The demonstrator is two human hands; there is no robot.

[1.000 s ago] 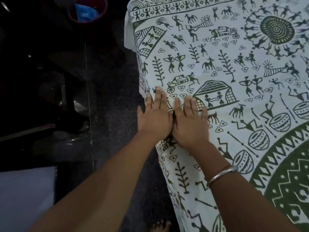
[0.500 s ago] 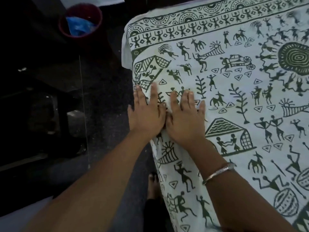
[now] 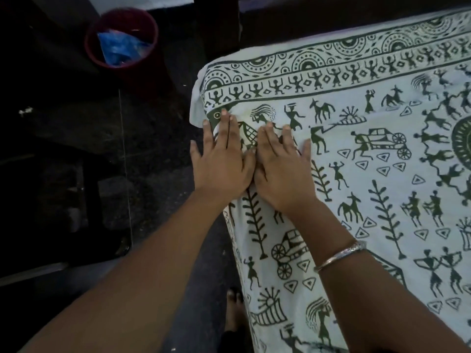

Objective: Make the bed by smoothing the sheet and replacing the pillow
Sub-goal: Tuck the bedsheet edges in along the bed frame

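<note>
White sheet (image 3: pixel 362 179) is lying mostly smooth; I am pressing left hand (image 3: pixel 221 161) and right hand (image 3: pixel 283 171) flat, fingers straight, at its far left corner. Pillow isn't showing, likely remaining.

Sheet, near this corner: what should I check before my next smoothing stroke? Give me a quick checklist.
1. Both hands flat: ok, left hand and right hand lie side by side, fingers straight.
2. Sheet smooth by the hands: ok, no big folds.
3. Corner tucked: cannot tell, its edge hangs off the side.
4. Pillow within reach: cannot tell, none in view.
5. Bin out of the way: ok, it stands on the floor apart from the bed.
</note>
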